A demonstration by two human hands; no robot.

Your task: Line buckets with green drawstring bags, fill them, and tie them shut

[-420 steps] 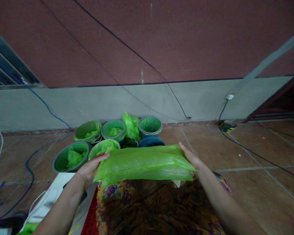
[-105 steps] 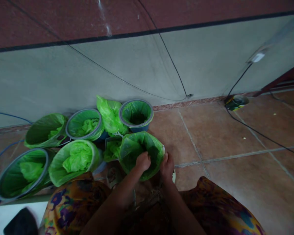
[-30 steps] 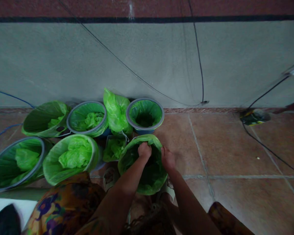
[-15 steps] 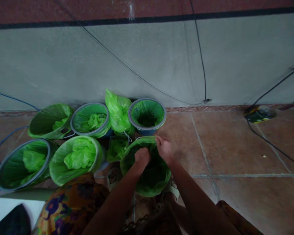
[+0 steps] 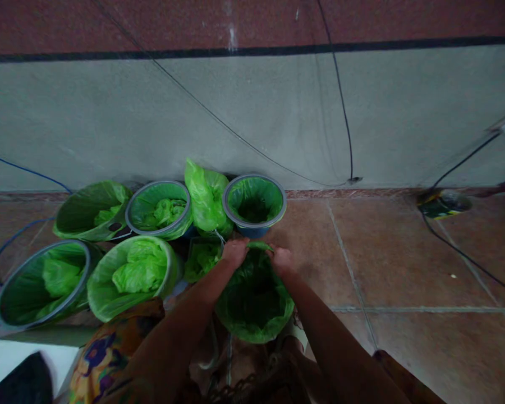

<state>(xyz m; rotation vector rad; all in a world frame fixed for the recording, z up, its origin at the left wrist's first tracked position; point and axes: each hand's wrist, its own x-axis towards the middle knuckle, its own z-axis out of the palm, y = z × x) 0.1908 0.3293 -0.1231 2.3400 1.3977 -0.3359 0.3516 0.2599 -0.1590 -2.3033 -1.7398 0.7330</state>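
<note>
Between my feet stands a bin lined with a green plastic bag, its inside dark. At the far side of the rim, my left hand is closed on the bag's edge. My right hand grips the same edge a little to the right, and a short fold of the bag stretches between the two. Just beyond my hands is a grey-rimmed bin with a green liner. Left of my left wrist sits a small square bin holding crumpled green plastic.
Several more green-lined bins stand to the left, among them a pale-rimmed bin and a grey-rimmed one. A stuffed green bag leans near the wall. Cables cross the wall; a black cable runs over the tiles at right.
My left hand has come out of the bin's inside and moved up to the far rim, where it now grips the bag's edge. My right hand stays at the rim, slightly lower.
</note>
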